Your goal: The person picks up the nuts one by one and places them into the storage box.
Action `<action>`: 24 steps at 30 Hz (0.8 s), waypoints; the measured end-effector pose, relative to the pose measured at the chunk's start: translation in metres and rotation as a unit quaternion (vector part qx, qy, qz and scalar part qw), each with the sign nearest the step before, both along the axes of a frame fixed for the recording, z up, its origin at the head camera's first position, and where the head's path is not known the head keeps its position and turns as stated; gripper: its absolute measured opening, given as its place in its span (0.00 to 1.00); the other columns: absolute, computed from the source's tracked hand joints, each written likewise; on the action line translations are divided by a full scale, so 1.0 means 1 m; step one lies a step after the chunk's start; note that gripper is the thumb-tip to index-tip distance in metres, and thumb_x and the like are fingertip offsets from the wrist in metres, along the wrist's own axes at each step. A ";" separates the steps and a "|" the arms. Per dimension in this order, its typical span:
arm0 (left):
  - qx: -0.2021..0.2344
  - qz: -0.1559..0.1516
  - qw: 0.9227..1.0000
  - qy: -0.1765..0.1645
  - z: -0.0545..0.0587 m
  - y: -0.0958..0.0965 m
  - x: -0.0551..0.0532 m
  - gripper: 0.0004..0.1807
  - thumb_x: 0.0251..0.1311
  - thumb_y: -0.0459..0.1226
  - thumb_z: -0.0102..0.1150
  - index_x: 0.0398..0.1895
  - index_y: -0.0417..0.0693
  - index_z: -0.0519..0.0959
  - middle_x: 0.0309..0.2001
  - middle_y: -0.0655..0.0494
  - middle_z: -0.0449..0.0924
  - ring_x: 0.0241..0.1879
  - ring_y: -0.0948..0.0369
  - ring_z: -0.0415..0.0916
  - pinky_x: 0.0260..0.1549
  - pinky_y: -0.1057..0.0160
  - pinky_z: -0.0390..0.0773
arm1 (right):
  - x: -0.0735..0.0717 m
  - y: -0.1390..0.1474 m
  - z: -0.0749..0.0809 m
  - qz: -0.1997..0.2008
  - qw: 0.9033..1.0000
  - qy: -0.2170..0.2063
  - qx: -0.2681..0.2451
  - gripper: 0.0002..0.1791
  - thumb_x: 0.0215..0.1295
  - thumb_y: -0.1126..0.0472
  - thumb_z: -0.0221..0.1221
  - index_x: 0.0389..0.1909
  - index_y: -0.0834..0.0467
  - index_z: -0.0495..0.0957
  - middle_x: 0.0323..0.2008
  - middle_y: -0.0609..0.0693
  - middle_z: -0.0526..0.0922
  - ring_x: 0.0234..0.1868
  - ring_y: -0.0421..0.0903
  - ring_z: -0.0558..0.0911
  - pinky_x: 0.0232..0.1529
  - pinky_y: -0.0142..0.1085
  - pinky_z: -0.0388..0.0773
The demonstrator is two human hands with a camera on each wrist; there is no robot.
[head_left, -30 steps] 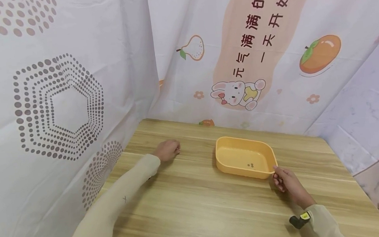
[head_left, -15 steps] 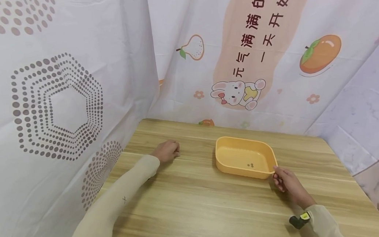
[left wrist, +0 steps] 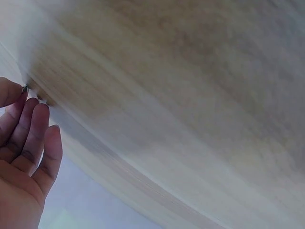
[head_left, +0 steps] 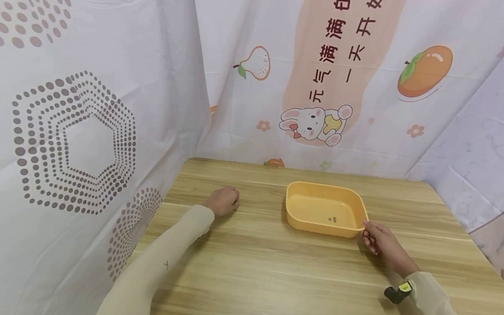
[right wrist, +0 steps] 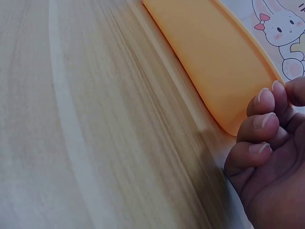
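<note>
At the far left of the table, my left hand point(head_left: 223, 201) is held low over the wood with its fingers bent. The left wrist view shows its thumb and forefinger pinching a tiny dark, shiny piece point(left wrist: 25, 88), its kind too small to tell. A yellow-orange plastic tray point(head_left: 319, 228), rectangular with rounded corners, sits right of centre. Several tiny dark round pieces point(head_left: 334, 219) lie on its floor. My right hand point(head_left: 384, 246) pinches the tray's near right corner between thumb and forefinger; its other fingers curl loosely in the right wrist view.
The wood-grain table point(head_left: 260, 279) reaches back to a printed white curtain point(head_left: 242, 138) with a cartoon rabbit and fruit. Another white curtain with dotted patterns point(head_left: 93, 144) hangs close along the left side. A marbled sheet point(head_left: 489, 160) covers the right side.
</note>
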State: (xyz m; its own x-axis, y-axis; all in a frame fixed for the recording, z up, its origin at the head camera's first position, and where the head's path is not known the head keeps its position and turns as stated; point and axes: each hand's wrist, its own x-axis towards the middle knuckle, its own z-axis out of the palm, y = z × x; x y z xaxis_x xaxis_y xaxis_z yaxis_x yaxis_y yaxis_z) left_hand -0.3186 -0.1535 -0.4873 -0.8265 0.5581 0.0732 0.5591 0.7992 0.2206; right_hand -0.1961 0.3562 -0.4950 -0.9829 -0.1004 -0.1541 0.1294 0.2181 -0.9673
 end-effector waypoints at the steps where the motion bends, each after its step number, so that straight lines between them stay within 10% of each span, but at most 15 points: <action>1: -0.001 -0.003 1.000 0.004 -0.001 0.000 0.000 0.07 0.68 0.31 0.59 0.32 0.47 0.83 0.34 0.60 0.79 0.34 0.64 0.75 0.36 0.63 0.80 | 0.000 0.000 0.000 0.001 1.000 0.000 0.000 0.26 0.82 0.43 0.46 0.30 0.59 0.70 0.20 0.44 0.73 0.17 0.37 0.68 0.18 0.29 0.65; 24: -0.041 0.001 0.999 -0.010 0.007 0.004 0.006 0.05 0.71 0.33 0.61 0.36 0.39 0.80 0.39 0.48 0.80 0.40 0.54 0.79 0.44 0.57 0.83 | 0.002 -0.001 0.001 0.005 1.000 0.003 0.008 0.26 0.83 0.43 0.44 0.31 0.60 0.69 0.21 0.44 0.72 0.17 0.37 0.68 0.19 0.29 0.66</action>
